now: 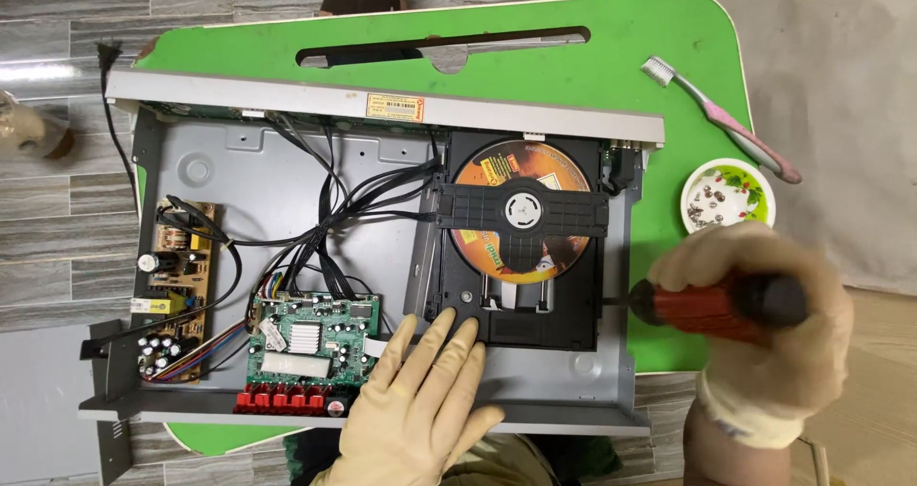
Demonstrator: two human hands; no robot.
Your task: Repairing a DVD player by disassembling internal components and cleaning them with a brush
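- One opened disc player, cover off, lying across the middle of the green table, its grey front panel toward the far edge.
- One black disc drive at the right end of the chassis, carrying one orange disc under a black clamp bar.
- Two circuit boards: one green board near the near edge of the chassis, one tan power board at its left end, joined by bundles of black and coloured wires.
- One red-and-black screwdriver, gripped in a closed fist by the gloved right hand; tip touching the right side of the disc drive, just beside the chassis wall.
- Gloved left hand spread flat and holding nothing, fingertips pressing on the chassis floor and the near left corner of the disc drive.
- One small white dish with small screws near the right edge of the table.
- One pink-and-white toothbrush at the far right corner, just beyond the dish.
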